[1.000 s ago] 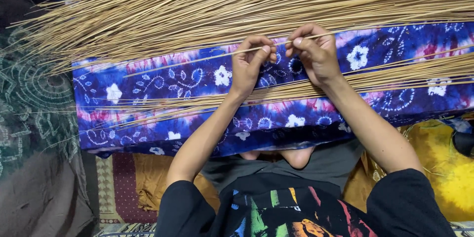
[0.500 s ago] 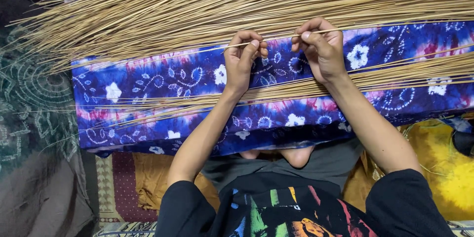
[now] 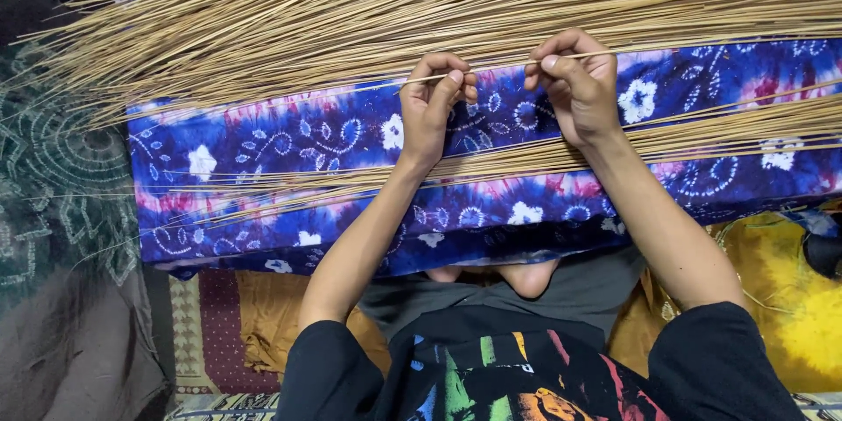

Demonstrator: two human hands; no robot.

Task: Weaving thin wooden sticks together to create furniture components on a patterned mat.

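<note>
My left hand [image 3: 434,110] and my right hand [image 3: 574,88] both pinch one thin straw-coloured stick [image 3: 500,67], held level over a blue and purple flowered cloth [image 3: 289,136] that lies across my lap. A large heap of the same thin sticks [image 3: 395,13] lies just beyond my fingers and fans out to the left. A smaller bundle of sticks [image 3: 526,158] crosses the cloth under my wrists. The held stick runs off to the right past my right hand.
A dark green patterned fabric [image 3: 53,184] lies at the left. A yellow cloth [image 3: 789,298] sits at the right, and a brown patterned mat [image 3: 219,324] lies under the lap cloth. My bare foot [image 3: 526,276] shows below the cloth edge.
Both hands have moved a little farther from me, toward the large heap, with the single stick still between them.
</note>
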